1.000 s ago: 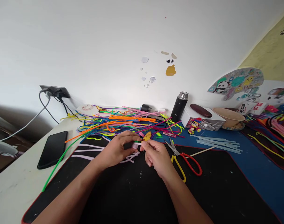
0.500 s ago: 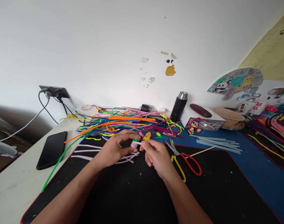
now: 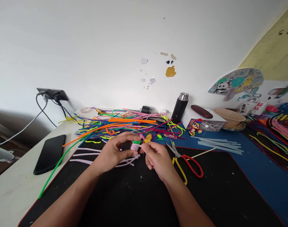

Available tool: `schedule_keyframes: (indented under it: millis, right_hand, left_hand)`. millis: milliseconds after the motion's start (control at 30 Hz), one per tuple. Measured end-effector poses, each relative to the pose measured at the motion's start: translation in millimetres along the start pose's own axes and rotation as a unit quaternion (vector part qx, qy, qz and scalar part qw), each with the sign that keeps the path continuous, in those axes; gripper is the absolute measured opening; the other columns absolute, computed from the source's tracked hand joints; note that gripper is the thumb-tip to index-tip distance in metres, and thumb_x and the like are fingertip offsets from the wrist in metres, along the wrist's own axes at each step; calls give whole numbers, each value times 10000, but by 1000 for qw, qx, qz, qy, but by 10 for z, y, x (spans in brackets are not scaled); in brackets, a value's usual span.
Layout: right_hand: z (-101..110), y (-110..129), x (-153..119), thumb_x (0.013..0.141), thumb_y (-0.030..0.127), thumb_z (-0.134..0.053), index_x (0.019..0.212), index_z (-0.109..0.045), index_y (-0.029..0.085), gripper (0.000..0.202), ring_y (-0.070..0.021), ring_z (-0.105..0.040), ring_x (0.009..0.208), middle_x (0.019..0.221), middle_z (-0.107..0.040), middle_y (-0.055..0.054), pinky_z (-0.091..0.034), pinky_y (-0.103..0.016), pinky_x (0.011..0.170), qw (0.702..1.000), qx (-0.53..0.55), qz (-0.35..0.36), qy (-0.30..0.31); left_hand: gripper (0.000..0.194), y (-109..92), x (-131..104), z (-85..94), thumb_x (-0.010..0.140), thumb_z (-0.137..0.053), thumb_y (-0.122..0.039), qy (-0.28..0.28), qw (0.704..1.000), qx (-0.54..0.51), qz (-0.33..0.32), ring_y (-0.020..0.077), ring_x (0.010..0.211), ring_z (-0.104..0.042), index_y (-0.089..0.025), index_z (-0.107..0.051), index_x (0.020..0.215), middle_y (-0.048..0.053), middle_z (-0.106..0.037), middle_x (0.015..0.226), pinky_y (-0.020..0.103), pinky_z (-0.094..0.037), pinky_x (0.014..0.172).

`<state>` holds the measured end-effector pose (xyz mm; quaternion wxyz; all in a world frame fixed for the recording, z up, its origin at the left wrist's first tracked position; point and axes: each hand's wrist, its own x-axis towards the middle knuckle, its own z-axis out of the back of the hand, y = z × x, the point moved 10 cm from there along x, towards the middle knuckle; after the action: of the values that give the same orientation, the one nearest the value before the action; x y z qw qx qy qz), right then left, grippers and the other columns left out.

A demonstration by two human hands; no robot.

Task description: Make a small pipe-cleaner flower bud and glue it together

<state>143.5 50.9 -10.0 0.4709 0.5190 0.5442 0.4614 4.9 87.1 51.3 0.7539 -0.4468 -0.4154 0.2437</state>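
Note:
My left hand [image 3: 113, 154] is closed, thumb and fingers pinching a small coiled pipe-cleaner piece [image 3: 135, 147], green at the top and pale lilac below. A short pale strand stretches from the coil to my right hand [image 3: 158, 159], whose thumb and forefinger are pressed together on its end. Just behind the fingers lies a yellow speckled piece [image 3: 147, 138]. Loose lilac pipe cleaners [image 3: 86, 154] rest on the black mat [image 3: 134, 195] beside and under my left hand. To the right of my right hand are scissors [image 3: 192, 164] with red and yellow handles, blades parted.
Many colourful pipe cleaners [image 3: 120, 120] spread along the wall. A phone [image 3: 50, 154] lies at left. A black flask [image 3: 180, 108], a white box [image 3: 205, 121], a small figurine [image 3: 195, 127], a bowl [image 3: 230, 118] and translucent glue sticks [image 3: 219, 145] stand or lie at right.
The view has shifted slightly, so the surroundings sit a little further left. More of the coil's green part shows between my fingers; both hands keep their pinch.

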Motion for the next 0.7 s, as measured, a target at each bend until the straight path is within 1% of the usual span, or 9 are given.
schedule_keyframes:
  millis: [100,300,500,600,700]
  right_hand:
    - [-16,-18,1,881,651,-724,745,-626,194,486,-77,-380,325,399,-377,111,-244,-219,381,1000,16,-7,4]
    - [-62,-41,-11,850,657,-767,750,-629,191,496,-67,-357,320,405,-377,118,-230,-214,372,998,63,-21,18]
    - [-134,-80,-26,886,634,-764,764,-607,191,485,-62,-387,336,437,-422,111,-244,-203,380,992,106,-32,61]
    - [-157,-96,-30,889,632,-768,788,-598,195,480,-64,-408,346,463,-469,101,-244,-199,377,990,116,-37,68]
    - [-185,-85,-26,889,642,-766,775,-580,196,496,-62,-416,348,485,-504,90,-242,-198,371,989,129,-32,68]
  left_hand:
    - [380,13,-7,-4,816,-900,-275,-13,1000,-19,10,255,1128,-691,-251,-807,1183,101,-742,1207,381,-529,1037]
    - [389,-8,-9,-34,767,-934,-248,-44,995,-91,14,258,1137,-680,-269,-832,1141,94,-753,1191,397,-521,1061]
    - [392,63,-33,-118,746,-947,-237,-56,980,-185,38,239,1052,-693,-272,-839,1122,77,-759,1147,359,-557,955]
    - [426,99,-40,-160,722,-960,-216,-60,970,-234,39,211,999,-700,-271,-833,1125,64,-765,1134,327,-561,918]
    - [456,150,-52,-190,708,-969,-216,-70,957,-279,45,188,920,-699,-262,-827,1139,54,-771,1041,309,-562,872]
